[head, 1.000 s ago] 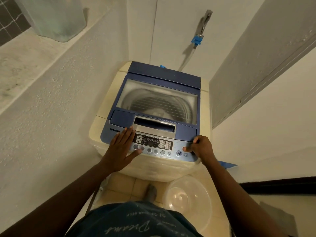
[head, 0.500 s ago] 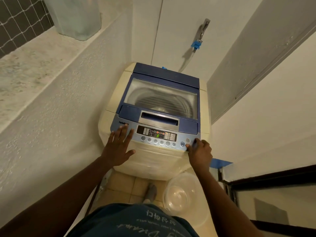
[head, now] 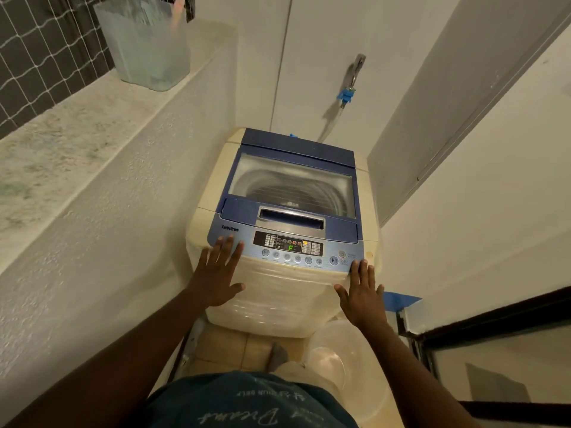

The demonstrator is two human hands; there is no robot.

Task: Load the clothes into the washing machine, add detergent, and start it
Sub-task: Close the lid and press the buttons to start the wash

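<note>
A cream top-loading washing machine with a blue lid stands in the corner. Its lid is closed, and the drum shows through the window. The control panel is lit and shows a green letter. My left hand lies flat, fingers spread, on the front left edge of the machine. My right hand is spread open at the front right corner, fingertips just below the start button. No clothes or detergent are in view.
A clear plastic basin sits on the tiled floor under my right arm. A marble ledge with a frosted container runs along the left wall. A tap with a blue fitting is on the back wall. A dark door frame is at right.
My right hand has left the buttons at the panel's right end and opened flat at the corner. My left hand slid off the panel toward the front edge. The display has lit up.
</note>
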